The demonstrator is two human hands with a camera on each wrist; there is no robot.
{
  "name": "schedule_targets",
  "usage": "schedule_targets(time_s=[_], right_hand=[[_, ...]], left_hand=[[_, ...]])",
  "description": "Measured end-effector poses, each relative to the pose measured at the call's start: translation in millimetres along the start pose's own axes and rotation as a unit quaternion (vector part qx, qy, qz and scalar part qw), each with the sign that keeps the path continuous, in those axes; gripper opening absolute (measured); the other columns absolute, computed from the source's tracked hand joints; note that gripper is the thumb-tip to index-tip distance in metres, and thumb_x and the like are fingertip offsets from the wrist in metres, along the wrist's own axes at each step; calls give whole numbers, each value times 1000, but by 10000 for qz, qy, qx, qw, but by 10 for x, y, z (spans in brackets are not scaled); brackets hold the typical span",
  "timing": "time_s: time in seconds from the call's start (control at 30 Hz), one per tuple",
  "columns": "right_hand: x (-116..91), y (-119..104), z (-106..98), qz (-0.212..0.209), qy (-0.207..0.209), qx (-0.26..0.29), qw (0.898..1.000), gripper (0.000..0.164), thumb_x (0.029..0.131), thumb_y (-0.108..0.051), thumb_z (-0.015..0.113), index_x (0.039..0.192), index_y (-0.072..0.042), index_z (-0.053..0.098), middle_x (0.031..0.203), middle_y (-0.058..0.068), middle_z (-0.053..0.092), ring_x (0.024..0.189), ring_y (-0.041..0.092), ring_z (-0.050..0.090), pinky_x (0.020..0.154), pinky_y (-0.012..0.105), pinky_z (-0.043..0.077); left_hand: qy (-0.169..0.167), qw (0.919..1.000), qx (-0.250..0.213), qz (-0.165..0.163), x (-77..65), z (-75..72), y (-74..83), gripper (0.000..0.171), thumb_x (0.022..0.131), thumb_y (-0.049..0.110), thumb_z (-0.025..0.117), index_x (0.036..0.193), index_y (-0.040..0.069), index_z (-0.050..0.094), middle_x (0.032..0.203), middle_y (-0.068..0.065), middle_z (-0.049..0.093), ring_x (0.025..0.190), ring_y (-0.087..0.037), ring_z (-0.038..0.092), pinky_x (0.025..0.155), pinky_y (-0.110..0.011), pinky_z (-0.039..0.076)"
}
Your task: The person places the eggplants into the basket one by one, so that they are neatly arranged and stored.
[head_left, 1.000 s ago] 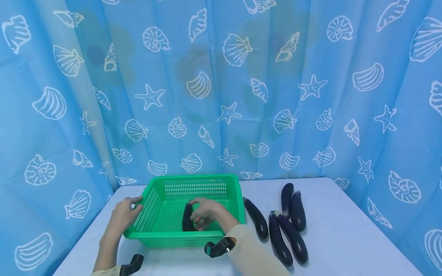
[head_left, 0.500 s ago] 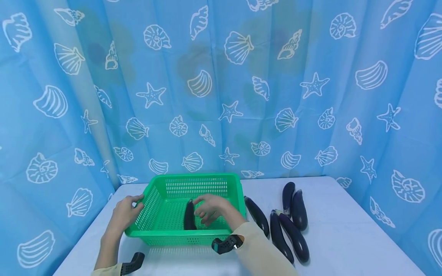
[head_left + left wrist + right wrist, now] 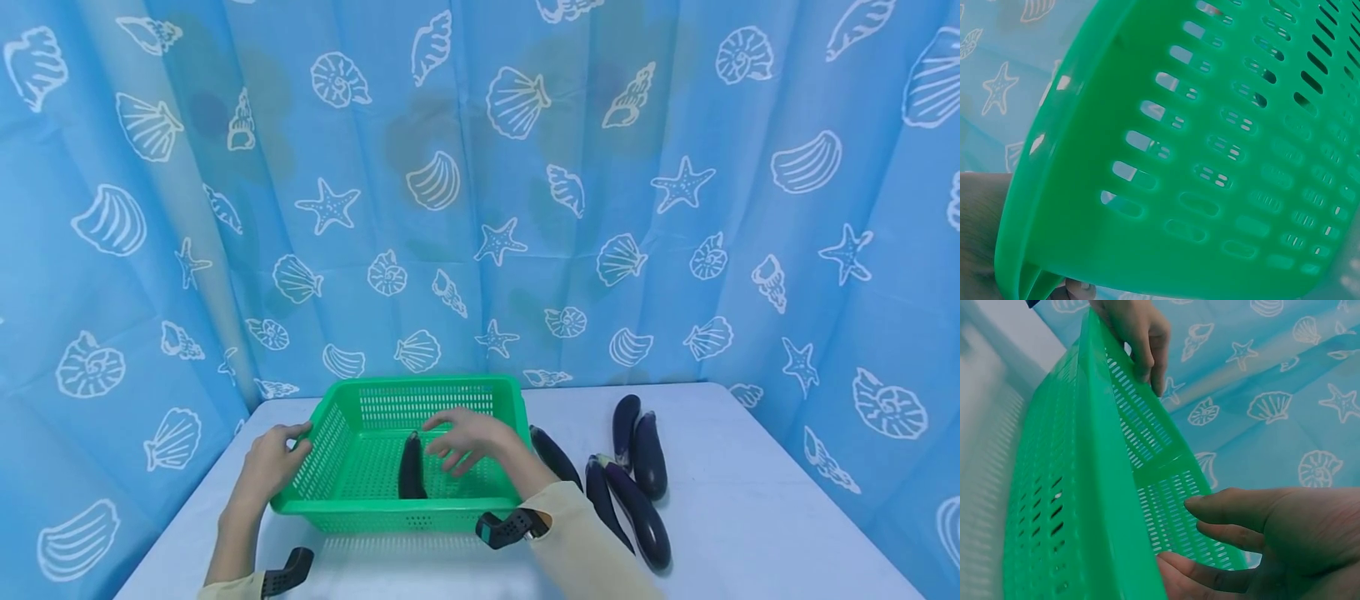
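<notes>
A green plastic basket (image 3: 397,506) with slotted walls stands on the table. Inside it lies one dark purple eggplant (image 3: 411,471), stem end pointing away from me. My left hand (image 3: 268,462) grips the basket's left rim, thumb and fingers over the edge; the right wrist view shows this left hand (image 3: 1141,340) at the far end. Over the basket's right half hovers my right hand (image 3: 471,440), fingers spread and bent a little, nothing between them, just right of the eggplant. In the right wrist view the right hand's fingers (image 3: 1235,509) are apart beyond the near rim.
Right of the basket, several more eggplants lie on the white table (image 3: 750,500): one eggplant (image 3: 555,457) beside the basket wall, a front pair (image 3: 637,512) partly behind my sleeve, and a back pair (image 3: 648,458). A blue shell-print curtain (image 3: 465,208) surrounds the table.
My right hand has let go of the eggplant in the basket and moved up and to the right. The eggplant stays in the basket; my left hand keeps its place on the rim.
</notes>
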State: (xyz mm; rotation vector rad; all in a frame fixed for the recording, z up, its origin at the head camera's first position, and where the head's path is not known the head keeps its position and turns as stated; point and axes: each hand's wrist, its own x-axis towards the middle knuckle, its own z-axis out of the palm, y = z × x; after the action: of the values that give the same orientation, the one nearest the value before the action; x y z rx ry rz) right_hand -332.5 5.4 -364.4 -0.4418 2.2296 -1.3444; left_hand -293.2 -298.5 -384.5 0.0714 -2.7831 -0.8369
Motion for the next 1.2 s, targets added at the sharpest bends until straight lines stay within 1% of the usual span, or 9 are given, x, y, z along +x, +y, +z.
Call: schedule_targets(time_s=[0.13, 0.27, 0.43, 0.57, 0.63, 0.77, 0.87, 1.0, 1.2], right_hand=[[-47, 3, -38, -52, 21, -60, 10000, 49, 93, -17, 66, 140, -14, 53, 119, 14, 68, 102, 44, 66, 80, 50, 57], [-110, -10, -78, -148, 28, -182, 9997, 50, 93, -20, 65, 140, -14, 51, 118, 13, 68, 96, 40, 69, 80, 48, 57], [-196, -24, -136, -296, 78, -329, 9990, 51, 93, -22, 66, 141, -13, 51, 117, 15, 68, 88, 33, 70, 74, 43, 59], [-247, -30, -187, -356, 190, -441, 9982, 49, 92, -23, 67, 139, -14, 53, 117, 14, 66, 86, 30, 70, 68, 38, 59], [-271, -26, -211, -390, 243, -521, 9976, 49, 92, -23, 67, 138, -15, 53, 118, 14, 64, 83, 25, 70, 66, 36, 59], [-324, -7, -260, -491, 326, -623, 9963, 49, 92, -25, 68, 138, -15, 54, 119, 15, 64, 80, 22, 70, 66, 36, 59], [-371, 5, -307, -574, 352, -652, 9956, 51, 92, -26, 68, 139, -15, 53, 119, 16, 65, 81, 21, 70, 66, 36, 59], [-443, 16, -388, -685, 352, -639, 9950, 52, 93, -26, 66, 141, -14, 50, 117, 17, 65, 84, 23, 70, 68, 37, 59], [-536, 62, -542, -740, 506, -681, 9936, 54, 94, -25, 64, 143, -11, 47, 117, 19, 64, 86, 22, 70, 71, 38, 59]], left_hand=[[-5, 10000, -55, -19, -4, 5, -2, 44, 94, 11, 52, 133, -8, 53, 115, -31, 61, 60, -18, 45, 57, -31, 39], [24, 10000, -77, 3, -9, 8, -5, 44, 93, 11, 52, 133, -8, 54, 111, -29, 62, 56, -17, 43, 54, -30, 39], [-24, 9999, -107, -36, -21, 7, -5, 45, 93, 11, 52, 133, -9, 53, 118, -33, 60, 52, -16, 41, 51, -29, 38], [-22, 9999, -135, -69, -21, 11, -7, 45, 93, 11, 52, 133, -9, 53, 114, -31, 62, 52, -16, 40, 51, -29, 38], [-9, 9999, -143, -65, -20, 12, -6, 45, 93, 11, 52, 133, -9, 53, 113, -31, 62, 52, -17, 40, 51, -29, 38], [0, 9999, -112, -46, -19, 15, -4, 45, 93, 11, 52, 133, -8, 53, 121, -34, 58, 56, -18, 42, 54, -30, 39], [-1, 9999, -95, -34, -18, 16, -1, 45, 93, 11, 52, 134, -8, 53, 124, -35, 57, 58, -18, 42, 55, -30, 39], [-8, 9999, -120, -48, -16, 14, 5, 45, 93, 11, 52, 134, -8, 53, 125, -35, 57, 55, -17, 42, 54, -30, 39], [13, 10000, -51, -61, -11, 10, 10, 45, 94, 12, 52, 134, -8, 53, 127, -36, 55, 59, -18, 44, 56, -30, 38]])
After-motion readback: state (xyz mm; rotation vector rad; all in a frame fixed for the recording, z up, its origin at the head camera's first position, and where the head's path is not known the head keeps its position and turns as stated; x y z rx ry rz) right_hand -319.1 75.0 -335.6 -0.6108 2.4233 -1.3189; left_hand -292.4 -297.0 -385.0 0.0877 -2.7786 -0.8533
